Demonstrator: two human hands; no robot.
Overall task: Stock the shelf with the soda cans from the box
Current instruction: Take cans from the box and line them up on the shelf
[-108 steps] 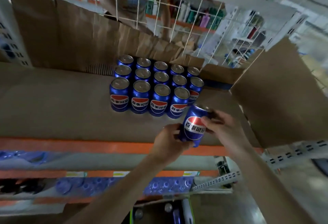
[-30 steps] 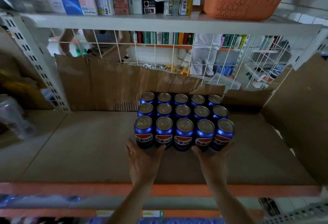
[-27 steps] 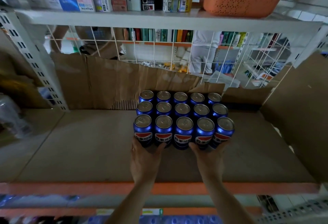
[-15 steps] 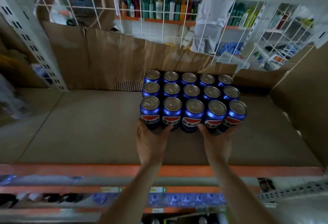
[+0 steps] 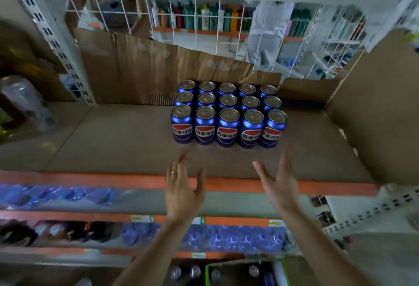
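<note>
Shelf [image 5: 95, 149], cardboard-lined with an orange front edge, spans mid-frame. Soda cans [image 5: 227, 114] stand upright at centre: a tight block, three rows of five, labels facing out. Box [image 5: 244, 274] sits at the bottom edge, right of centre; several can tops show inside. Left hand [image 5: 181, 191] and right hand [image 5: 280, 183] hover just below the block over the shelf's front edge, apart from the cans, fingers spread and nearly straight, holding nothing.

Judgement: between placements, the block squared and more stock waiting. Next move calls for reaching down into the box, gripping a can, and starting a new row flush with the block.
</note>
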